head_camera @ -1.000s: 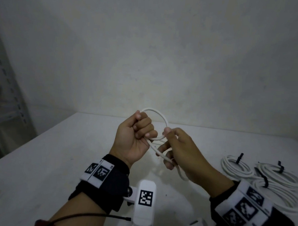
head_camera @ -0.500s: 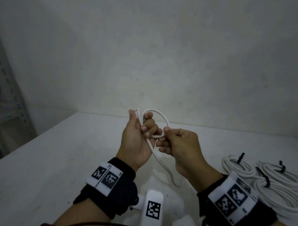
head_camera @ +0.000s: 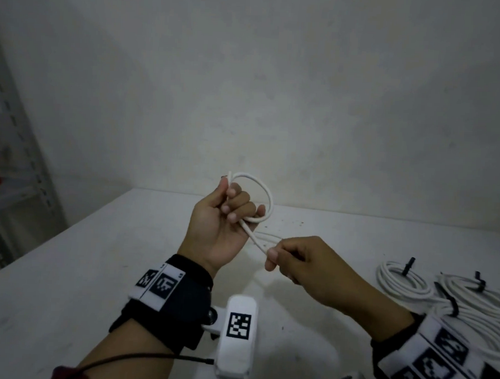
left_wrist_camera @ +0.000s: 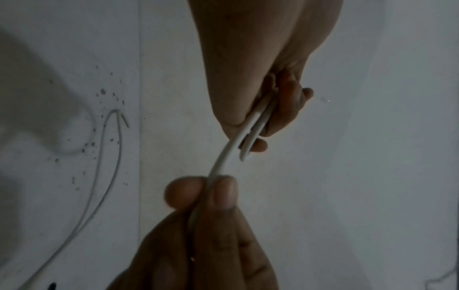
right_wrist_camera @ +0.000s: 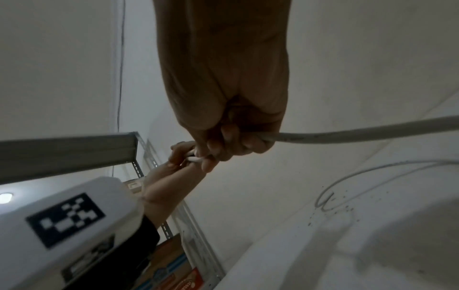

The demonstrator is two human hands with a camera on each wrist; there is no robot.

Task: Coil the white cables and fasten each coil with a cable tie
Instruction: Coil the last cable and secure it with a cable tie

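Bare surface (head_camera: 67,267) left of the left hand (head_camera: 215,230); tied coils (head_camera: 402,282) crowd right of the right hand (head_camera: 311,266).

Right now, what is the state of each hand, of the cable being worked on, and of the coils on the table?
left hand: grips the loop and the cable's free end.
right hand: pinches the cable below the loop.
white cable: one loop formed, not tied.
finished coils: lying on the table, each fastened with a black tie.

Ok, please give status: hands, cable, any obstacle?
Left hand grips first loop of white cable. Right hand pinches the run below. Nothing blocking.
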